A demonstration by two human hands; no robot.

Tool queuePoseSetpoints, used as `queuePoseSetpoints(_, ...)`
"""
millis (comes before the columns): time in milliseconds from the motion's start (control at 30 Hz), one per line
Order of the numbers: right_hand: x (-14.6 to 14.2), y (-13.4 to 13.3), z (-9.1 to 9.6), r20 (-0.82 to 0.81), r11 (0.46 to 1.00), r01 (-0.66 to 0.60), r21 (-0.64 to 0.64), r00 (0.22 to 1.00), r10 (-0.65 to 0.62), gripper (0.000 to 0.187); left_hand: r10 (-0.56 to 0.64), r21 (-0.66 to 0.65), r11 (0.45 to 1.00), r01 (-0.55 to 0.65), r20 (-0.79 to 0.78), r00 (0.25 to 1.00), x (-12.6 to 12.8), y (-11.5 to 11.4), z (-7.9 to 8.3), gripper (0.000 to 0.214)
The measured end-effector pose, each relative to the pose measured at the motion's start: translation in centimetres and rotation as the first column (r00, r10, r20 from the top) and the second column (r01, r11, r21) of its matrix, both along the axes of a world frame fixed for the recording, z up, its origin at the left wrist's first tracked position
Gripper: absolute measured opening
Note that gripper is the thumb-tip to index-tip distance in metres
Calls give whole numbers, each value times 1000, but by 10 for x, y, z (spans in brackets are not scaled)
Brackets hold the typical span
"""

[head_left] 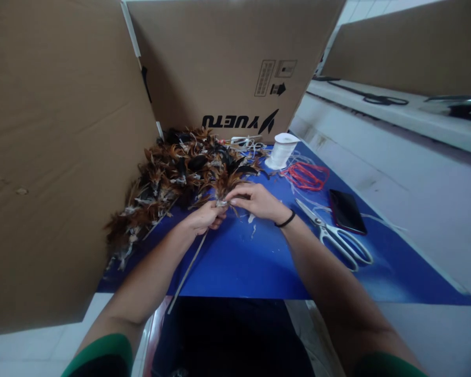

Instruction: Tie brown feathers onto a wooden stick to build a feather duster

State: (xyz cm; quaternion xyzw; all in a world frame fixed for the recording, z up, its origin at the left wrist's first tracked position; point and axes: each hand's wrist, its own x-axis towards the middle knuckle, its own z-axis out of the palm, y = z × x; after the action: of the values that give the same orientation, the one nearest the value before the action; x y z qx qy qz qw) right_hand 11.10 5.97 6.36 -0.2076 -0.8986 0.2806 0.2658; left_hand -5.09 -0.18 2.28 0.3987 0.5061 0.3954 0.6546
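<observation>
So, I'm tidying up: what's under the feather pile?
Only the blue mat shows beside the feather pile; feathers cover whatever lies beneath. The left hand grips a stick, the right hand its feather bundle.

Stick (188,269) top inside left hand (204,217), feather bundle (230,183) base under right hand (259,203)

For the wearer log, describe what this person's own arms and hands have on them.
Short green sleeves end at the upper arms, the left sleeve and the right sleeve; below them both forearms are bare. A thin black band circles the right wrist. The left hand and right hand wear no gloves, and no ring or watch shows.
</observation>
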Motion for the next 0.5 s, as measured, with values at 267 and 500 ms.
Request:
queuePoseSetpoints(267, -6, 10, 7, 214, 985, -21, 171, 977, -16, 17, -10, 16, 1000, 9, 7, 1000, 2, -3, 0, 25)
queuePoseSetpoints(500, -12, 5, 10, 355, 948, -4, 319, 928, -116, 17, -64, 31, 998, 63, 15, 998, 2, -2, -2, 26)
